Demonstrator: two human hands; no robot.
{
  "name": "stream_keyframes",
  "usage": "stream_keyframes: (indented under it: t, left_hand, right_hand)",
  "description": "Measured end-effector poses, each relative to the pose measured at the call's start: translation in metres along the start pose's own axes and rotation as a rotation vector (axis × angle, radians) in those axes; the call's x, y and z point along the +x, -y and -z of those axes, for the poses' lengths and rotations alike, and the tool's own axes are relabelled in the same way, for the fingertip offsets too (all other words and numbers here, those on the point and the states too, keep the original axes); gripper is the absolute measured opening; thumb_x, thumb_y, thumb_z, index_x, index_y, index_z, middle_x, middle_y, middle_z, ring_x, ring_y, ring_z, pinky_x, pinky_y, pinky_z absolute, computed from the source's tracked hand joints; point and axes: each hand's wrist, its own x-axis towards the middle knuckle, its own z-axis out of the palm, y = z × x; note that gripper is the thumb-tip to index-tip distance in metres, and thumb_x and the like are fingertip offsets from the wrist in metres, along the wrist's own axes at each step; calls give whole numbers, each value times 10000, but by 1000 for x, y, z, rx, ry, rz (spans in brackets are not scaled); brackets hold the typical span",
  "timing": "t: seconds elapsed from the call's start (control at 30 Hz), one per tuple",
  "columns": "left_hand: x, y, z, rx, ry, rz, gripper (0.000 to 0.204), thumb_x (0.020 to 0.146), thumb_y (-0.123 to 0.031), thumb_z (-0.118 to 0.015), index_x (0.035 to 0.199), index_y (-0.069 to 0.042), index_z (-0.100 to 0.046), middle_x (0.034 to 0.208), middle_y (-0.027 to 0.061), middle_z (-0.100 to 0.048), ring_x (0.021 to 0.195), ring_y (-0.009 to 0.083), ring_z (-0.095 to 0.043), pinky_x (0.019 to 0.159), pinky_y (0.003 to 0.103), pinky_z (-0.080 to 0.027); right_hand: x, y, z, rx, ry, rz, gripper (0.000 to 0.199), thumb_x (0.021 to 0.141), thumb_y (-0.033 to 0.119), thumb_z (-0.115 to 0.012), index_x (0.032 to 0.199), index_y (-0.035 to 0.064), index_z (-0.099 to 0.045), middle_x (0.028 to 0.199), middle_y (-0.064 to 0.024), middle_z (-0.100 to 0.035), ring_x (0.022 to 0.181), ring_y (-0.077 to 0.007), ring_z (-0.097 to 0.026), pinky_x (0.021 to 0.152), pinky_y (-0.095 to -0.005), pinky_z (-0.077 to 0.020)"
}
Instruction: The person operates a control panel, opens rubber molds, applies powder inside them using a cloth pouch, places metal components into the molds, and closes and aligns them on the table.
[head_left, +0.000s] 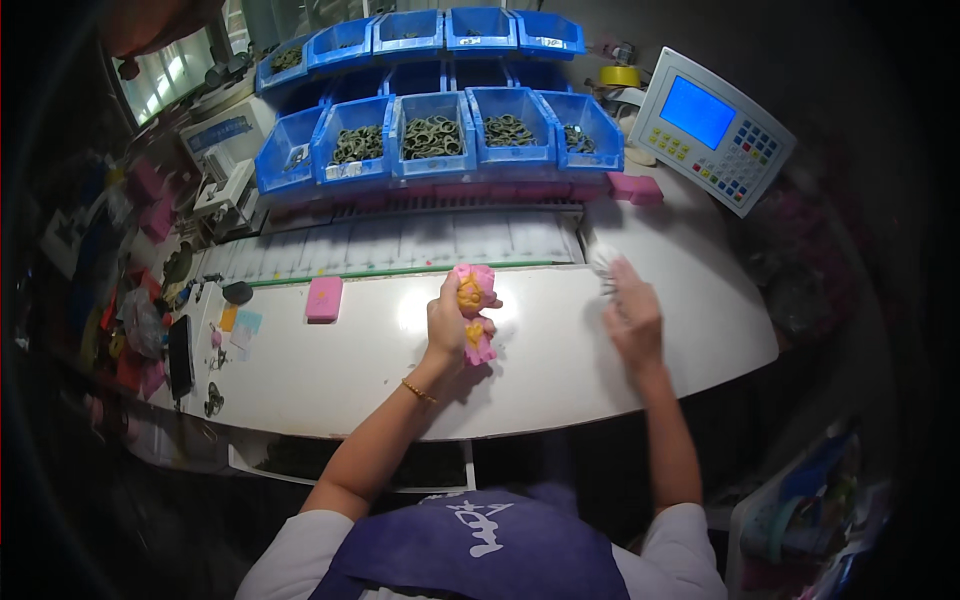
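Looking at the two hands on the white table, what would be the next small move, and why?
Probably the right hand should bring the small pale thing at its fingertips over to the pink and yellow piece. The left hand holds that piece upright above the white table, while the right hand is apart from it. What the pale thing is, blur hides.

The person wore a white short-sleeved shirt, a purple apron and a gold bracelet on the left wrist.

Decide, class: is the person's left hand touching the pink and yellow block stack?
Touching. The head view shows the left hand wrapped around the middle of the pink and yellow block stack, fingers closed against it.
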Motion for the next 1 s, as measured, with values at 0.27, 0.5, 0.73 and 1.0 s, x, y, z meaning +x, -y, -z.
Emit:
stream_keyframes:
  t: [0.27, 0.5, 0.73, 1.0]
  left_hand:
    - [26, 5, -10, -130, 27, 14, 545, 1031, -446, -374, 1115, 27, -632, 894, 140, -694, 761, 209, -694, 639, 315, -577]
    - [19, -1, -3, 35, 120, 56, 657, 1030, -523, -310, 1186, 67, -554, 905, 223, -681, 557, 268, -665, 507, 352, -567]
    - [17, -3, 7, 106, 61, -106, 609, 1045, -485, -293, 1191, 42, -562, 902, 209, -678, 592, 275, -664, 542, 374, -572]
    - [-13, -21, 4, -64, 23, -35, 580, 1054, -524, -288, 1159, -11, -537, 891, 148, -624, 669, 249, -681, 602, 374, -593]
  right_hand:
    - [32, 90, -54, 231, 179, 224, 673, 656, 69, -726, 1316, 171, -641, 1400, -27, -596, 690, -240, -524, 705, -348, -524]
    - [49, 79, -58, 517, 230, -158, 578, 762, 54, -581, 1338, 90, -611, 1377, -121, -598, 1031, -322, -653, 926, -382, -533]
    - [-2, 136, -17, 691, 499, -256, 559, 782, -8, -528, 1335, 40, -601, 1372, -182, -591, 1273, -316, -574, 1078, -365, -441]
    - [1, 112, 13, -111, 261, -16, 518, 824, 206, -655, 1330, 108, -608, 1393, -132, -562, 998, -292, -620, 881, -395, -481]
